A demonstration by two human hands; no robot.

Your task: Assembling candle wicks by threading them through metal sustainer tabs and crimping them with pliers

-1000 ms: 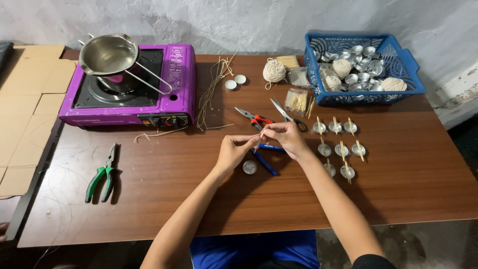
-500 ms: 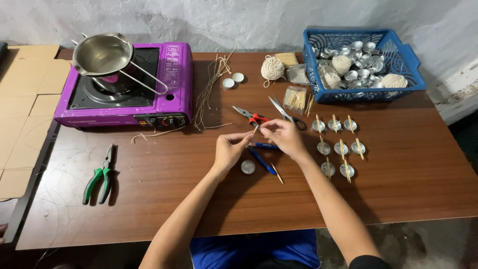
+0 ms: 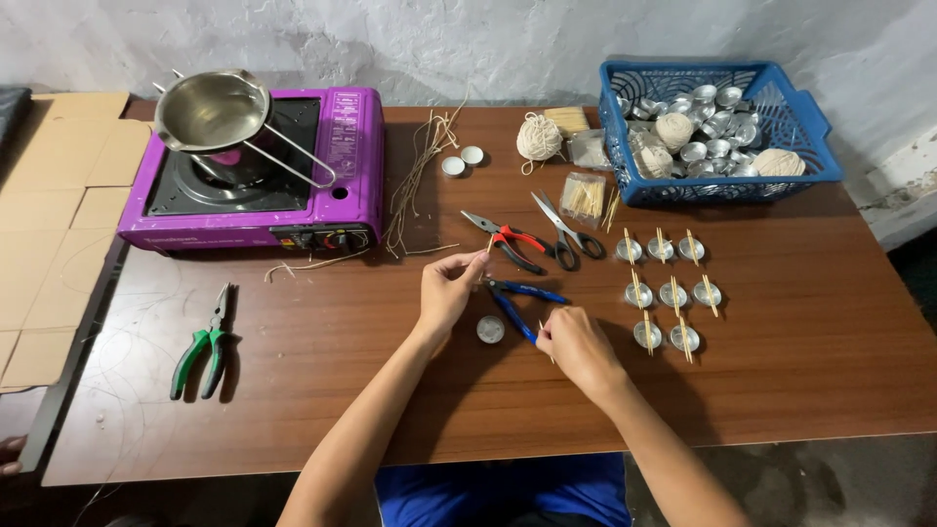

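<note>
Table point(image 3: 293, 390) bears blue-handled pliers point(image 3: 515, 303), long axis slanting away toward the left hand point(image 3: 447, 288), which pinches a thin wick; small metal cup point(image 3: 490, 329) sits between both hands; right hand point(image 3: 576, 344), nearer it, pinches a wooden stick

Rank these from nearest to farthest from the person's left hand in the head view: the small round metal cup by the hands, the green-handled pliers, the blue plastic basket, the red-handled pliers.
1. Small round metal cup: just below and right of the left hand.
2. Red-handled pliers: up and to the right.
3. Green-handled pliers: far left on the table.
4. Blue plastic basket: far right corner.
</note>
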